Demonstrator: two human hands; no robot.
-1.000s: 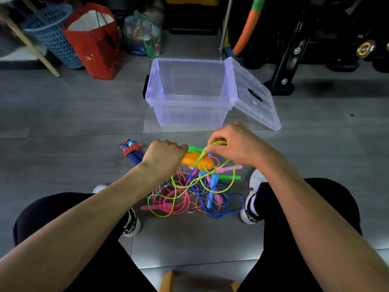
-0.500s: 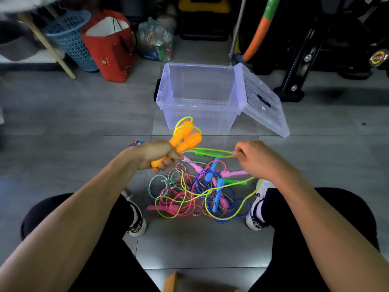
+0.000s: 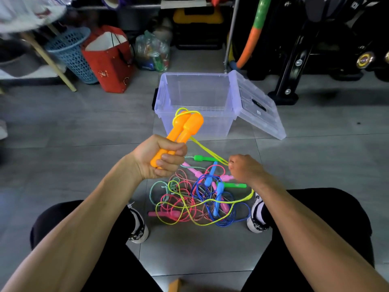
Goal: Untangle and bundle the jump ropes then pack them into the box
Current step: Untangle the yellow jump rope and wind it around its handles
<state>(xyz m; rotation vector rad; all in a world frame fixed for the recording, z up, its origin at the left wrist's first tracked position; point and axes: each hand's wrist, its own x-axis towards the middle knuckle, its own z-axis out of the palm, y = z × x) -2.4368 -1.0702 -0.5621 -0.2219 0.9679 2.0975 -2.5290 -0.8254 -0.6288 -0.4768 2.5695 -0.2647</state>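
My left hand (image 3: 161, 159) grips the two orange handles (image 3: 185, 127) of a jump rope, held upright above the floor. Their yellow cord (image 3: 207, 151) runs down to my right hand (image 3: 245, 169), which pinches it, and trails on into the tangled pile of ropes (image 3: 200, 197) on the floor between my feet. That pile holds pink, blue, green and striped cords with pink, blue and green handles. The clear plastic box (image 3: 195, 116) stands open just beyond the pile, its lid (image 3: 256, 104) hanging to the right.
A red paper bag (image 3: 109, 60), a blue mesh basket (image 3: 69, 53) and a bag of bottles (image 3: 152, 53) stand behind the box at the left. Black equipment legs (image 3: 294, 66) and an orange-green padded pole (image 3: 250, 36) are at the back right. My shoes flank the pile.
My left hand lifted the orange handles up out of the pile. My right hand slid down the yellow cord, away from the handles, drawing it taut.
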